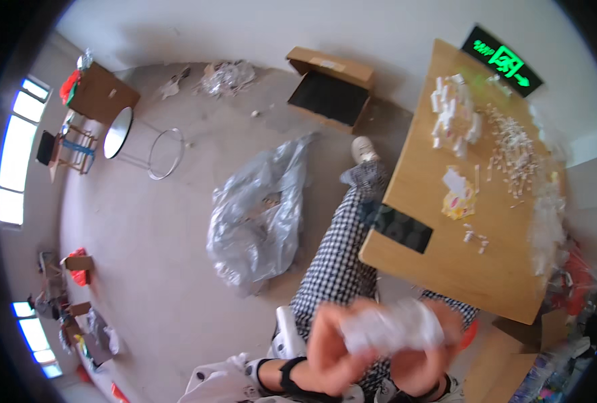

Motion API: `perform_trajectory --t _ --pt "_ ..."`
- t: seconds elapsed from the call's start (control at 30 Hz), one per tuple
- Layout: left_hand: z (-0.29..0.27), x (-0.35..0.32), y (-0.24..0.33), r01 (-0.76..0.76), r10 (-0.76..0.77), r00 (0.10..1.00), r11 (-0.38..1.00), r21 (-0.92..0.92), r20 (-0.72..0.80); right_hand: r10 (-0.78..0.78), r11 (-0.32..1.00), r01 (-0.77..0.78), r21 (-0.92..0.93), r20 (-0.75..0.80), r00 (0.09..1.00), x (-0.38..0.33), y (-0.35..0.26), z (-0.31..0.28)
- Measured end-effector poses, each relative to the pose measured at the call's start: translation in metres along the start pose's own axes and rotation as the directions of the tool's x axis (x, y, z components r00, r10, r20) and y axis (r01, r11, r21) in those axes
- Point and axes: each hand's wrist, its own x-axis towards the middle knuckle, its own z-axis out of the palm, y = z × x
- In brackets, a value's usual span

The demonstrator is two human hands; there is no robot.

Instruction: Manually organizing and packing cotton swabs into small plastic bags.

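Both my hands are raised close to the camera at the bottom, blurred, over my checkered trouser leg. My left hand and my right hand together grip a crumpled clear plastic bag that holds small white pieces. A black strap circles my left wrist. On the wooden table to the right lie piles of small white pieces and a yellow and white packet.
A large crumpled clear plastic sheet lies on the floor to the left of my leg. An open cardboard box stands at the far wall. A round mirror on a metal stand and more cardboard boxes stand at the left.
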Motion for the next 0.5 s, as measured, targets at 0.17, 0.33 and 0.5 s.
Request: perform_trajectory --t 0.17,0.33,0.5 --pt "-0.031 0.034 0.002 0.437 -0.443 0.863 0.896 -0.078 -0.242 0.317 0.948 -0.312 0.060 -0.235 0.919 0.032 0.002 -0.005" --pt "-0.038 0.037 0.002 0.544 -0.541 0.789 0.835 -0.079 -0.290 0.241 0.962 -0.264 -0.069 -0.243 0.940 0.029 0.000 -0.010" --pt "-0.040 0.036 0.003 0.416 -0.370 0.876 0.904 0.095 -0.310 0.123 0.960 -0.183 -0.212 -0.268 0.956 0.029 0.000 -0.017"
